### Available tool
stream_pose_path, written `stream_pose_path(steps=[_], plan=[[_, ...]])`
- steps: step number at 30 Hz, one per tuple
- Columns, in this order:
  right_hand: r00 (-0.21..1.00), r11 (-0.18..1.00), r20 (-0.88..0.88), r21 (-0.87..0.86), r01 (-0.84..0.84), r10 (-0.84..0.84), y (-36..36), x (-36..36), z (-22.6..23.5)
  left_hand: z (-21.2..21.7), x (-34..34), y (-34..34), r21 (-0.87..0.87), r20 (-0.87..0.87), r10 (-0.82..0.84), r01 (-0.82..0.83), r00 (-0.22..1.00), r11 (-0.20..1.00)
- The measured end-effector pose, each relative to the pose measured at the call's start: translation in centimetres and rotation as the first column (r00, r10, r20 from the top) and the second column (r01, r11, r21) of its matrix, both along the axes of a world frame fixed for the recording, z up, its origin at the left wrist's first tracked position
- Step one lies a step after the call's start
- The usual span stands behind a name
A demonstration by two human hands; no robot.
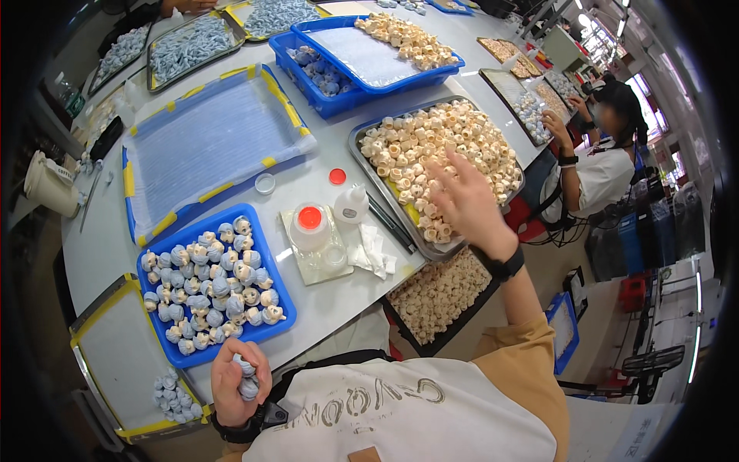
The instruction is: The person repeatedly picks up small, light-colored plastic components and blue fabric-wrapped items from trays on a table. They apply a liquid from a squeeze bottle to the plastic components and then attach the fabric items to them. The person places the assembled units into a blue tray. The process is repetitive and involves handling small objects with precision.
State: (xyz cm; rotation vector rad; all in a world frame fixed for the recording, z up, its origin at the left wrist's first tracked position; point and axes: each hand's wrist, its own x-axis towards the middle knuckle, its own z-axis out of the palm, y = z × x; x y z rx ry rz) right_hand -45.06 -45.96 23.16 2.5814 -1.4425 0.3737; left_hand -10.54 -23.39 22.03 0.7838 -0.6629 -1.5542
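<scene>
**Left hand (231,393) curls around blue pieces (247,387); right hand (466,196) spreads over cream pieces (431,131)**

The left hand is closed in a loose fist, and at least two blue pieces show between its thumb and fingers. The right hand has its fingers spread and extended low over the heaped cream pieces. Whether its fingertips touch or pinch one, I cannot tell. The metal tray (443,248) holding this heap lies beneath the right hand and reaches past it on both sides.

Just beyond the left hand is a blue tray (286,300) of small blue-and-cream heads (219,285). To the left of that hand, a light blue pile (175,400) lies at the near end of a yellow-taped tray (123,346).

Between the two grips, nearer the right one, lie dark sticks (391,223), a crumpled tissue (373,252) and a white bottle (351,206). Left of these is a red-topped jar (310,218) on a pale board (296,262). Farther out, beyond the blue tray, lies a large lined tray (208,146).

Below the right hand's wrist, a dark-rimmed tray (419,345) holds more cream bits (437,296). Well to the right of that hand, another person (596,181) sits by a separate tray.
</scene>
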Motion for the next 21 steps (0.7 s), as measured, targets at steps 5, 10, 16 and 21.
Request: stream_pose_path(steps=[5, 10, 16, 21], plan=[[0.914, 0.914, -0.037, -0.044, 0.403, -0.405, -9.4, -6.7, 1.6, 0.0, 0.3, 0.7, 0.005, -0.028, 0.035, -0.035, 0.999, 0.999], [0.944, 0.899, 0.125, 0.365, 0.243, -0.306, -12.1, -9.8, -0.7, -0.1, 0.1, 0.1, -0.024, -0.056, 0.006, -0.008, 0.998, 1.000], [0.985, 0.943, 0.068, 0.307, 0.130, -0.158, -7.1, -5.0, -0.1, -0.1, -0.1, 0.2, 0.009, -0.062, -0.020, 0.020, 0.998, 1.000], [0.996, 0.971, 0.081, 0.239, 0.016, -0.037, -3.1, -2.0, -0.8, 0.0, -0.1, 0.0, -0.003, -0.071, -0.045, 0.045, 0.996, 0.999]])
